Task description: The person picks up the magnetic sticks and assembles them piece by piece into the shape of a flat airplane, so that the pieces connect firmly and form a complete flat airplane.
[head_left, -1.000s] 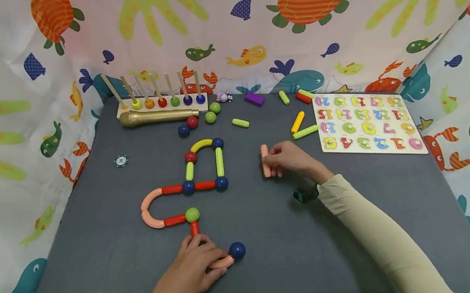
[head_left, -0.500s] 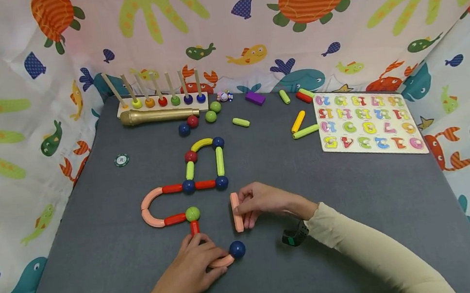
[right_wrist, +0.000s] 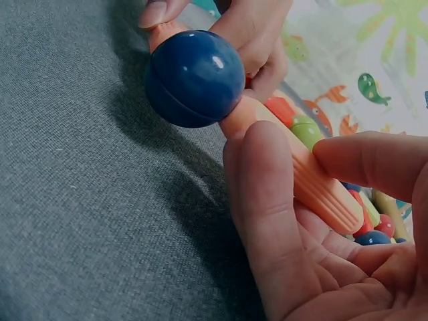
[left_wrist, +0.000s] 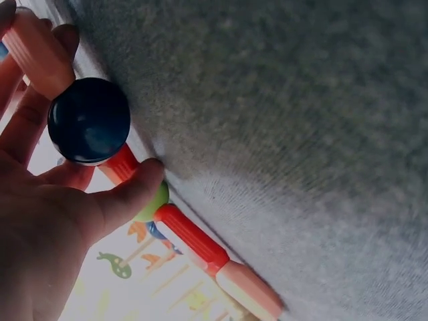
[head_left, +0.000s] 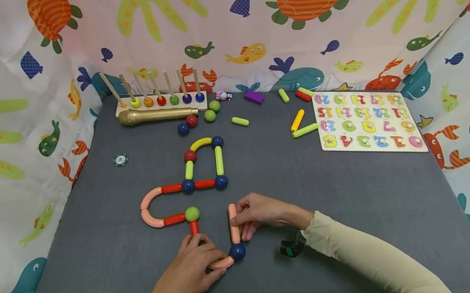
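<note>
Linked magnetic sticks and balls form an outline on the grey cloth. My left hand (head_left: 190,269) pinches a curved peach magnetic stick (head_left: 223,263), with a blue ball (head_left: 237,252) at its right end. In the left wrist view, another dark blue ball (left_wrist: 89,121) sits by my left hand between a peach piece and a red stick (left_wrist: 120,164); from the head that ball is hidden. My right hand (head_left: 263,214) pinches a straight peach magnetic stick (head_left: 233,223) between thumb and fingers. Its near end touches the blue ball (right_wrist: 195,79) in the right wrist view.
The rest of the outline has a green ball (head_left: 192,214), peach curves (head_left: 145,209) and a yellow curve (head_left: 201,144). Behind are a peg board (head_left: 203,102), a gold baton-like piece (head_left: 156,115) and loose balls (head_left: 210,116). A number board (head_left: 368,122) and loose sticks (head_left: 305,130) lie right.
My right hand has carried the straight peach stick left and nearer, from the table's middle right onto the blue ball. My left hand has stayed in place.
</note>
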The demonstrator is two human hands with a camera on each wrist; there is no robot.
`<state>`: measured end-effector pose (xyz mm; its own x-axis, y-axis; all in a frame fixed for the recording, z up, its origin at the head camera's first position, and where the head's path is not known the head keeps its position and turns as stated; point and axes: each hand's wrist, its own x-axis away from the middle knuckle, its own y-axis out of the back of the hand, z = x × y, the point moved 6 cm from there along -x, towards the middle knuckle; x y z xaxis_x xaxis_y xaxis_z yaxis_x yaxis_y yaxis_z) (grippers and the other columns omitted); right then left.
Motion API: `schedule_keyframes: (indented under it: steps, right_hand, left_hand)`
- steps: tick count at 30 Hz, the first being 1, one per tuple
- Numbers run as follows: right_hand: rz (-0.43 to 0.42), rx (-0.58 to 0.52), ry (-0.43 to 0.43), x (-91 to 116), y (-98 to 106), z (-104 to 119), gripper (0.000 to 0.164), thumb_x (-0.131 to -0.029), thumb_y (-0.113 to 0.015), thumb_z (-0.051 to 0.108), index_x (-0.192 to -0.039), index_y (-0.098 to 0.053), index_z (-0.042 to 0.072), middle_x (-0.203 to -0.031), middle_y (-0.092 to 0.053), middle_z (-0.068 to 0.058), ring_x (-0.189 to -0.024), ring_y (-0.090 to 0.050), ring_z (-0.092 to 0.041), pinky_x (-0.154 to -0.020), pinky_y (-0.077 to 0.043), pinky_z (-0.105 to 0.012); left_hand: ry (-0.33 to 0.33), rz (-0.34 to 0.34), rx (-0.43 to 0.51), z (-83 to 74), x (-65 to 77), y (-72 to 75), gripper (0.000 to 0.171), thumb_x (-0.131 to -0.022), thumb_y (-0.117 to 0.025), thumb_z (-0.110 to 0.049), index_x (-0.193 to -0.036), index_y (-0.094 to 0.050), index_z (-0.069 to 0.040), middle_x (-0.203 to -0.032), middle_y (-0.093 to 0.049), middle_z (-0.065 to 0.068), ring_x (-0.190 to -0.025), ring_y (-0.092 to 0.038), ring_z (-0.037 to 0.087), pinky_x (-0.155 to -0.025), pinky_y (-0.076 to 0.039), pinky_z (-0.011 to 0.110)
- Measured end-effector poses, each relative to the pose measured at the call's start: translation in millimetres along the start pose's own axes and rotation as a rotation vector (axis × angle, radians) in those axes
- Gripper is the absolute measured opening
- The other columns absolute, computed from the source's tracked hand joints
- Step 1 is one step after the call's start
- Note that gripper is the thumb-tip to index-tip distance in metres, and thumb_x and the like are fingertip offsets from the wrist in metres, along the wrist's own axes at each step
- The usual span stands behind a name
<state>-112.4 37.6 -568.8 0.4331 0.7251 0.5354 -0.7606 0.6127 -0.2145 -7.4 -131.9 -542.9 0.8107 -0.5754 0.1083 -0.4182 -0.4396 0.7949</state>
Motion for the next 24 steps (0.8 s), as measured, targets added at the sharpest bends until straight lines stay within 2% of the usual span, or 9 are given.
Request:
schedule_keyframes:
  steps: [5,8,12,18,24]
  right_hand:
    - [0.014,0.006,-0.011,1.0,-2.9,-4.0,0.016,-0.104,-0.071,0.009,-0.092,-0.066,-0.001,-0.083,-0.074,-0.021,-0.065,-0.074,-0.019,-0.064,-0.063,-0.034]
    - [0.023,0.018,-0.007,0.5,-3.8,-6.1,0.020,-0.107,-0.068,0.014,-0.095,-0.069,-0.002,-0.082,-0.074,-0.021,-0.065,-0.074,-0.019,-0.063,-0.063,-0.034]
    - [0.021,0.023,-0.008,-0.5,-5.2,-8.3,0.026,-0.109,-0.064,0.019,-0.097,-0.072,-0.003,-0.081,-0.074,-0.020,-0.064,-0.074,-0.019,-0.063,-0.063,-0.034]
    - [0.001,-0.022,-0.009,-0.6,-13.0,-11.7,0.024,-0.110,-0.062,0.014,-0.095,-0.071,-0.002,-0.078,-0.074,-0.017,-0.064,-0.075,-0.018,-0.061,-0.062,-0.032]
    - [-0.009,-0.077,-0.007,-2.9,-21.4,-16.5,0.023,-0.109,-0.062,0.013,-0.097,-0.072,-0.004,-0.079,-0.074,-0.017,-0.065,-0.075,-0.018,-0.062,-0.062,-0.032]
  left_hand:
    - [-0.013,0.013,0.029,-1.1,3.0,2.1,0.015,-0.094,-0.086,-0.024,-0.107,-0.083,-0.029,-0.098,-0.066,-0.025,-0.119,-0.051,0.018,-0.113,-0.028,0.071]
    - [-0.026,0.031,0.056,-2.1,3.9,5.2,0.019,-0.092,-0.088,-0.021,-0.108,-0.082,-0.029,-0.099,-0.066,-0.025,-0.123,-0.051,0.021,-0.114,-0.025,0.077]
    - [-0.033,0.046,0.090,-1.3,4.4,6.8,0.019,-0.092,-0.088,-0.021,-0.108,-0.081,-0.029,-0.101,-0.067,-0.024,-0.127,-0.052,0.023,-0.114,-0.025,0.076]
    - [-0.005,0.052,0.179,6.1,3.6,7.1,0.004,-0.098,-0.081,-0.033,-0.098,-0.080,-0.030,-0.096,-0.065,-0.027,-0.131,-0.053,0.025,-0.117,-0.020,0.075]
    - [-0.007,0.012,0.159,10.5,3.0,12.6,0.010,-0.101,-0.077,-0.032,-0.091,-0.079,-0.028,-0.092,-0.065,-0.026,-0.130,-0.055,0.027,-0.117,-0.019,0.076]
